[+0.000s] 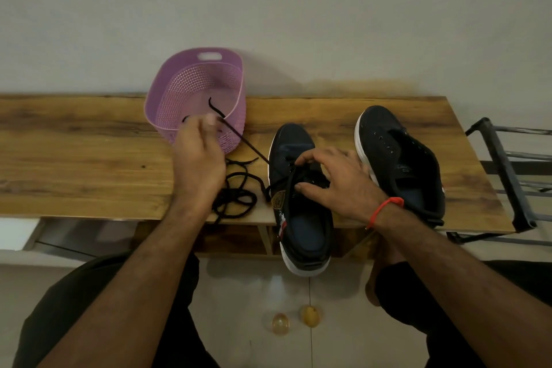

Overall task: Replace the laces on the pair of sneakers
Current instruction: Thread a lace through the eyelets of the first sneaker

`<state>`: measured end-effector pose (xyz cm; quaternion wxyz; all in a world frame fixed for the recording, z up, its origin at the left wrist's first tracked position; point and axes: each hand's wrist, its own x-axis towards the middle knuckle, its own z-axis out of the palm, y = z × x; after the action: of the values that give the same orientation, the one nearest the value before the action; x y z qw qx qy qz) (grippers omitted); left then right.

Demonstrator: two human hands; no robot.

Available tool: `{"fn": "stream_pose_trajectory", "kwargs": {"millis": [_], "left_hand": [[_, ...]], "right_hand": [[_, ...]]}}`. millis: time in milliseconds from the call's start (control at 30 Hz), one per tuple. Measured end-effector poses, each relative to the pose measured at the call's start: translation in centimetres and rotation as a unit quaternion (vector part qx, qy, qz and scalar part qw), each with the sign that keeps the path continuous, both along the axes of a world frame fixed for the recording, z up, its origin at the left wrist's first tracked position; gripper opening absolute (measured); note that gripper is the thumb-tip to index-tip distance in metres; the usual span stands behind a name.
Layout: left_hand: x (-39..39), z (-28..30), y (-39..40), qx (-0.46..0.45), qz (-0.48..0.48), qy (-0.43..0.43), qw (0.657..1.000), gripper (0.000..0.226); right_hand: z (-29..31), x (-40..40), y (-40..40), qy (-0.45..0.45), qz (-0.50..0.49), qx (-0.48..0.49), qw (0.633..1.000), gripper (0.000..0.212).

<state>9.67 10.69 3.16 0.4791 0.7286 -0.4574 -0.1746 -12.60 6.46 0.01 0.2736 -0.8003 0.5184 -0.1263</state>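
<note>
Head view, looking down: we see a wooden table (89, 134) against a pale wall, with two dark sneakers on it. The near sneaker (301, 218) sits between our hands, its heel hanging over the table's front edge; the far sneaker (400, 158) lies to its right with no lace in its eyelets. Our right hand (337, 182) rests on the near sneaker with fingers spread wide over the tongue and eyelets, gripping nothing; an orange band (385, 209) circles that wrist. Our left hand (200, 158) is raised in front of a purple basket (197, 92) and pinches a black lace (248, 146), which runs taut from the fingertips down to the near sneaker's front eyelets. The hand is blurred, so we cannot tell the exact finger positions. A loose lace (236, 191) lies tangled on the table between the left wrist and the near sneaker. A metal rack (507, 176) stands at the table's right end.
</note>
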Motion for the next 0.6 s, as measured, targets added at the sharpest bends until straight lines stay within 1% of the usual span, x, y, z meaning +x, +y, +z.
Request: {"fn": "stream_pose_trajectory", "kwargs": {"millis": [33,67,100,133,167,200,233,267,300,333,433,500,533,567,600], "left_hand": [[0.5,0.4,-0.1,-0.038,0.045,0.076,0.995,0.029],[0.8,0.6,-0.1,-0.048,0.054,0.141,0.987,0.030],[1.0,0.6,-0.1,-0.025,0.038,0.173,0.984,0.029],[0.9,0.4,0.0,0.012,0.003,0.168,0.986,0.024],[0.7,0.0,0.1,0.054,-0.042,0.128,0.989,0.016],[0.4,-0.4,0.3,0.093,-0.090,0.057,0.990,0.013],[0.0,-0.7,0.5,0.119,-0.136,-0.031,0.983,0.023],[-0.4,-1.1,0.5,0.135,-0.178,-0.100,0.970,0.036],[-0.8,-1.4,0.5,0.151,-0.211,-0.145,0.955,0.042],[-1.3,-1.5,0.5,0.161,-0.236,-0.172,0.943,0.040],[-2.5,-1.9,0.7,0.180,-0.270,-0.231,0.917,0.022],[-2.9,-2.2,0.7,0.175,-0.262,-0.258,0.913,0.013],[-2.8,-2.3,0.6,0.163,-0.250,-0.262,0.918,0.011],[-2.6,-2.1,0.4,0.137,-0.222,-0.245,0.934,0.010],[-2.2,-1.8,0.3,0.094,-0.172,-0.199,0.960,0.011]], "right_hand": [[0.0,0.0,0.0,0.001,0.003,-0.002,1.000,0.043],[-0.1,0.0,0.0,0.003,0.006,-0.006,1.000,0.043],[-0.1,0.1,0.0,0.005,0.007,-0.008,1.000,0.043],[-0.1,0.0,-0.1,0.006,0.006,-0.008,1.000,0.043],[-0.1,0.0,-0.1,0.007,0.005,-0.007,1.000,0.043],[-0.1,0.0,-0.1,0.007,0.005,-0.006,1.000,0.043],[-0.1,0.1,-0.1,0.008,0.006,-0.006,1.000,0.042],[-0.1,0.1,-0.1,0.010,0.007,-0.007,1.000,0.042],[-0.1,0.1,-0.1,0.012,0.007,-0.009,1.000,0.042],[-0.1,0.1,-0.1,0.013,0.008,-0.009,1.000,0.043],[-0.1,0.1,-0.1,0.013,0.011,-0.009,1.000,0.043],[-0.1,0.1,0.0,0.009,0.010,-0.009,1.000,0.043],[-0.1,0.1,0.0,0.008,0.007,-0.009,1.000,0.043],[-0.1,0.1,0.0,0.008,0.005,-0.008,1.000,0.044],[-0.1,0.0,0.0,0.008,0.005,-0.007,1.000,0.044]]}}
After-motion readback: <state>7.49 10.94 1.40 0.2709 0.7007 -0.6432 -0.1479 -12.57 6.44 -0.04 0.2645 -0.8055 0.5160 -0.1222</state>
